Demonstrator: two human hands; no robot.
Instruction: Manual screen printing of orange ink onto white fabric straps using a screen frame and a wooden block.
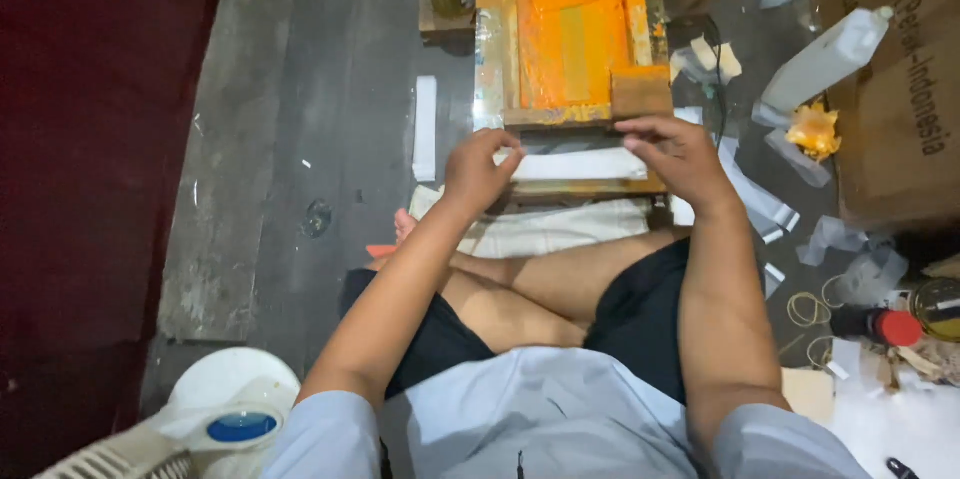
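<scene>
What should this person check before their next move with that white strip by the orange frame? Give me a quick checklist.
1. Left hand pinches the strip's left end: ok.
2. Right hand grips the right end: cannot tell, fingers cover it.
3. Strip lies flat and straight between the hands: ok.
4. Frame sits just beyond the strip: ok.
5. Orange ink covers the frame's screen: ok.
6. Floor to the right free of scraps: not ok.

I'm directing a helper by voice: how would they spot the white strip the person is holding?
Find the wooden frame smeared with orange ink. Just below its near edge, the left hand and right hand pinch the white strip by its ends. Unlike the loose strip lying on the floor, it is held flat between both hands.
</scene>
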